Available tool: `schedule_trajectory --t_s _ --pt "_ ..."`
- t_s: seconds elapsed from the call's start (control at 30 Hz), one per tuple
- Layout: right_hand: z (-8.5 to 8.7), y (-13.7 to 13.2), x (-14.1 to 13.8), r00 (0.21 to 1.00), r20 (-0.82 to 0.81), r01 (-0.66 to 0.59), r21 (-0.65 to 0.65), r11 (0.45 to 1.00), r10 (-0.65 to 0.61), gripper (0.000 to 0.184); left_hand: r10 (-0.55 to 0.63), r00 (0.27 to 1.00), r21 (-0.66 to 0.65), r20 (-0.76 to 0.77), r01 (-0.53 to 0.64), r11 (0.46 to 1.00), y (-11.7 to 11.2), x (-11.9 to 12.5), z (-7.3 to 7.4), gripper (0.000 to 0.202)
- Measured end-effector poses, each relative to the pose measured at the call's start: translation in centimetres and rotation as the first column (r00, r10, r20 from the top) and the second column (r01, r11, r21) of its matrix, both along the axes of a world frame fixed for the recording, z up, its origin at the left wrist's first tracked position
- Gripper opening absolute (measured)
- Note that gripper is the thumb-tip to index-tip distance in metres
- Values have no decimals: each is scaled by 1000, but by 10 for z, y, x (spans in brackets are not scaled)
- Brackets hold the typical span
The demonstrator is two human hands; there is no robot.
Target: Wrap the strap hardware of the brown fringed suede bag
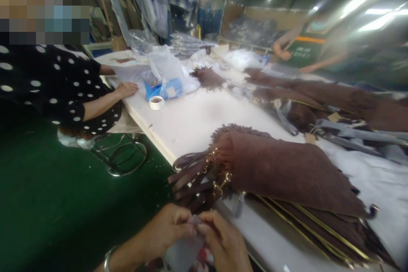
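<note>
Two hands meet at the bottom edge of the head view, just off the near corner of the white desk (191,123); the left hand (168,227), with a bangle (107,260) on its wrist, and the right hand (223,242) both pinch the top of a pale sheet (185,253) between their fingertips; the sheet hangs down between them above the green floor (47,204); it is too blurred to tell what it is made of. Just beyond the hands a stack of brown fringed bags (287,170) lies on the desk; its dark straps (191,178) with gold clasps spill over the near edge; more brown bags (318,93) lie further back. At the left, a co-worker's hand (126,89) rests flat on the desk, near a tape roll (157,102) and a blue packet (159,90).
</note>
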State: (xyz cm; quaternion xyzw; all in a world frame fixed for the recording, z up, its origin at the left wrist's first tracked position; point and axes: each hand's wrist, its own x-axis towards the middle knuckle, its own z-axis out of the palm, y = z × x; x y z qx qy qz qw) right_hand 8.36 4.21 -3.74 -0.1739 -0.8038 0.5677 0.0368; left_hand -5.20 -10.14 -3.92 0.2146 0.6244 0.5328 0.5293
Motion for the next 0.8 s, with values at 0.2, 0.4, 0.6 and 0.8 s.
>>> schedule_trajectory --t_s 0.2,0.4,0.6,0.8 --pt "-23 -8 5 987 11 159 -135 978 -159 35 108 994 62 26 -110 992 -4 4 -16 42" --pt "-28 -12 14 960 69 281 -154 947 -273 46 141 985 46 -101 -137 990 -5 7 5 32" --pt "-10 0 5 871 113 476 41 878 -478 50 87 925 -62 -371 -118 991 -16 4 17 18" --pt "0 -1 -27 889 89 412 274 869 -449 35 71 844 -103 -531 -147 984 -27 4 11 19"
